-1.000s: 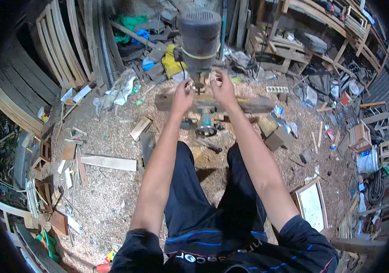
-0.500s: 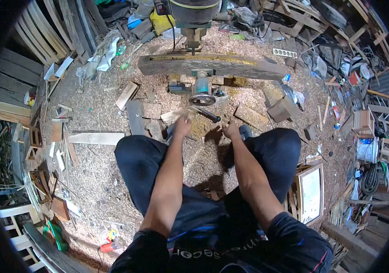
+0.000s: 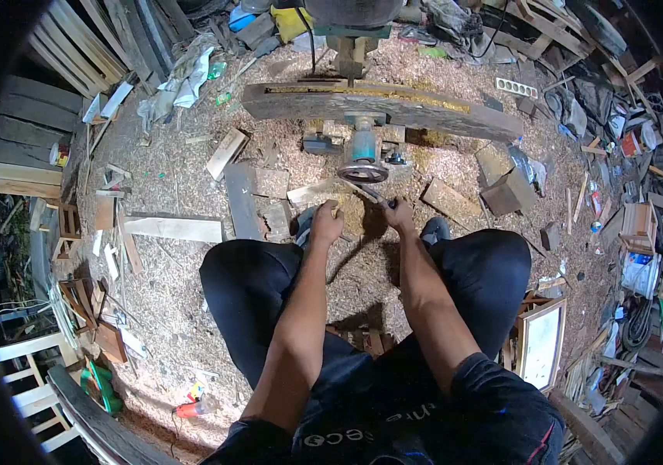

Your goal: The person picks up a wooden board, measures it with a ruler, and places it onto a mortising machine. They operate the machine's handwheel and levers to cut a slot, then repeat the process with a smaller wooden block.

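My right hand is closed around the dark handle of a metal lever below the machine's handwheel. My left hand is held with curled fingers above my left foot; whatever it may hold is too small to make out. Beyond both hands, a long curved wooden beam lies across the machine's support, under the drill head. Yellowish shavings line a slot along the beam's top.
Wood blocks and offcuts lie on the shavings-covered floor around the machine. A pale board is at the left. A framed panel stands beside my right knee. Small wooden frames are at the far right.
The view has shifted, so the machine and beam appear farther right and the drill head higher. My right hand now meets the lever's handle, which was beside it before.
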`<move>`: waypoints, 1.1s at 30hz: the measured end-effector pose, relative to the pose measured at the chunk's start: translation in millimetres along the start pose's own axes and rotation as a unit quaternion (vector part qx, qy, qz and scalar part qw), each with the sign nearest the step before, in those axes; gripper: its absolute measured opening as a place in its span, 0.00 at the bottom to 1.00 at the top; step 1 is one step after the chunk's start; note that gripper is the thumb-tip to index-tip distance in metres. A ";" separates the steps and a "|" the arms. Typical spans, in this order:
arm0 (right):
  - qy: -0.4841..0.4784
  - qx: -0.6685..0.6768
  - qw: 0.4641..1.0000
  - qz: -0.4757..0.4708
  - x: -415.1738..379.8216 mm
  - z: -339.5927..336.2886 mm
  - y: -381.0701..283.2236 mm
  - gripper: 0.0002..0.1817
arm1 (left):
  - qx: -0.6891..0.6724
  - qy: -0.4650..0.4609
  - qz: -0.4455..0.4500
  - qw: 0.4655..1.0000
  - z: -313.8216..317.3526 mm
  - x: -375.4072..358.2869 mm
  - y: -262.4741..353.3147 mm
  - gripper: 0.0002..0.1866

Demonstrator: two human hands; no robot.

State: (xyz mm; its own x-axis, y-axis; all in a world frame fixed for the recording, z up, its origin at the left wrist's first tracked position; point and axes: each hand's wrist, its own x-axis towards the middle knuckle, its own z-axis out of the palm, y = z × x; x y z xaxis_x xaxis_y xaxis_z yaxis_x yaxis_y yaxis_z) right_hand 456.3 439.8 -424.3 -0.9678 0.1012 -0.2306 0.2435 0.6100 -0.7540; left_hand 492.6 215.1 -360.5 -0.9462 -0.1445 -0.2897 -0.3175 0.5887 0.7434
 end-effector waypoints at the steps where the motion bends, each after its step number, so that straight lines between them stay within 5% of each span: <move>1: 0.005 -0.014 1.000 0.003 -6.3 -5.5 -9.2 0.38 | 0.013 -0.004 -0.008 1.000 0.1 -4.6 5.9 0.20; 7: 0.039 -0.127 0.991 0.016 -23.0 -16.7 -61.6 0.31 | 0.026 0.028 0.003 0.999 -13.1 -12.3 40.3 0.19; 11: 0.029 -0.069 0.997 0.028 -44.2 -30.1 -119.4 0.32 | -0.061 0.087 0.001 0.994 -34.1 -14.1 45.0 0.17; 16: -0.085 0.199 0.976 0.037 -24.2 29.1 -117.5 0.33 | -0.127 0.142 -0.080 0.978 -63.6 -24.5 44.2 0.25; 18: -0.122 0.279 0.948 0.091 -45.1 7.2 -156.4 0.35 | -0.177 0.120 -0.071 0.974 -46.2 -1.7 -8.4 0.22; 21: -0.090 0.250 0.959 0.101 -43.8 4.8 -165.7 0.38 | -0.182 0.085 -0.076 0.977 -33.7 14.7 -61.6 0.23; 25: -0.160 0.315 0.932 0.084 -21.2 27.5 -140.7 0.36 | -0.256 0.073 -0.086 0.960 -47.3 5.4 -35.2 0.24; 26: -0.251 0.342 0.901 0.092 -23.9 32.6 -159.4 0.36 | -0.262 0.078 -0.095 0.957 -51.4 2.6 -25.5 0.24; 27: -0.198 0.262 0.941 0.082 -35.8 41.3 -174.9 0.36 | -0.269 0.084 -0.104 0.954 -53.2 -0.4 -15.4 0.24; 28: -0.230 0.285 0.927 0.078 -17.7 82.3 -154.3 0.36 | -0.249 0.145 -0.106 0.952 -66.0 -16.7 20.4 0.23; 30: -0.340 0.332 0.876 0.088 -10.4 87.0 -164.1 0.38 | -0.298 0.158 -0.123 0.933 -50.1 8.0 -26.3 0.22; 33: -0.361 0.305 0.875 0.104 4.6 124.4 -149.1 0.40 | -0.278 0.175 -0.139 0.934 -61.1 5.0 -32.7 0.20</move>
State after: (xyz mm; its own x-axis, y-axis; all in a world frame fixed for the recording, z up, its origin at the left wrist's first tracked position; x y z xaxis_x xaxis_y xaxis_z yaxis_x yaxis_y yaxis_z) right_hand 423.5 251.5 -389.5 -0.6589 -0.4971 -0.5646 0.6118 0.0826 -0.7867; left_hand 494.4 146.5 -349.4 -0.7537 -0.5390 -0.3760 -0.4461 -0.0006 0.8950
